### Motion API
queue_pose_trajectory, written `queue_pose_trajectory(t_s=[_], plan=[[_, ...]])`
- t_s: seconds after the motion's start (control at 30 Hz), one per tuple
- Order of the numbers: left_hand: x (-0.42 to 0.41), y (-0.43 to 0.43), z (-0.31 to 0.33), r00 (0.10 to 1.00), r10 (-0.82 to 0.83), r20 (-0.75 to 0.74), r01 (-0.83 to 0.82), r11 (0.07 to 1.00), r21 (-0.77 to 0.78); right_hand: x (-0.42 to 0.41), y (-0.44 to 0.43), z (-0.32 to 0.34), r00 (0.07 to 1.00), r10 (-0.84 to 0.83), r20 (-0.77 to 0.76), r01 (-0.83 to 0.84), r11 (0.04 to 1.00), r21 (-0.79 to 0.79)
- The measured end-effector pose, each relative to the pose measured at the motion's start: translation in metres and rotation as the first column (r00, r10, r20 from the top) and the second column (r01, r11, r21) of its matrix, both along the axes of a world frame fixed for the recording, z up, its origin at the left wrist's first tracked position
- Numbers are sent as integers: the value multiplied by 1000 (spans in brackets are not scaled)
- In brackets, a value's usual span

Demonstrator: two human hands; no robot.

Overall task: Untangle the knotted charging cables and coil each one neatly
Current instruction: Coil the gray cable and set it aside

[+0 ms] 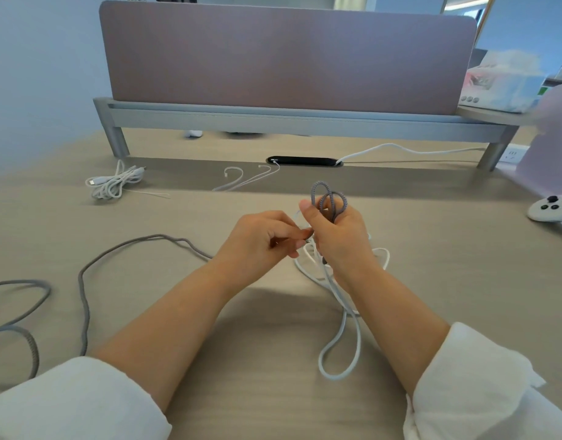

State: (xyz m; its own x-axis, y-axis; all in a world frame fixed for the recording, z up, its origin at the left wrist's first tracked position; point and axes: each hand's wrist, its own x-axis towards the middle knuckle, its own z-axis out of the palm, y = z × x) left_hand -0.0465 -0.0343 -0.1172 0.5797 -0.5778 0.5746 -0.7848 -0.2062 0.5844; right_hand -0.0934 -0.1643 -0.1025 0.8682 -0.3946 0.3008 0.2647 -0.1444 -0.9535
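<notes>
One wide-angle camera sat on the person's head, looking forward and down across the pale wood-grain desk toward the mauve fabric divider panel. It hung close above the left hand and right hand, both centred; white rolled sleeves entered at the bottom corners.

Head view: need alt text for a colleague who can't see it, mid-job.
Right hand grips loops of a grey braided cable above the desk while the left hand pinches it just beside; a white cable hangs tangled below the right hand. A coiled white cable lies far left.
</notes>
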Motion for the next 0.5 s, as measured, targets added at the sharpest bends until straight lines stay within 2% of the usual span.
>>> queue_pose_trajectory(t_s=[0.13,0.23,0.33,0.43,0.5], plan=[[-2,0,-2,998,-52,-31,52,998,18,4,-1,-2,998,-65,-14,64,996,-55],[-4,1,1,981,-50,-186,50,999,-2,5,-2,0,995,-79,-57,79,997,5],[-1,6,7,921,5,-390,4,1000,21,3,-2,3,998,47,-30,-38,967,253],[5,14,9,869,73,-489,13,985,170,4,-6,4,966,241,96,-254,804,538],[7,18,11,850,69,-522,45,978,202,2,-7,4,938,324,121,-331,739,588]])
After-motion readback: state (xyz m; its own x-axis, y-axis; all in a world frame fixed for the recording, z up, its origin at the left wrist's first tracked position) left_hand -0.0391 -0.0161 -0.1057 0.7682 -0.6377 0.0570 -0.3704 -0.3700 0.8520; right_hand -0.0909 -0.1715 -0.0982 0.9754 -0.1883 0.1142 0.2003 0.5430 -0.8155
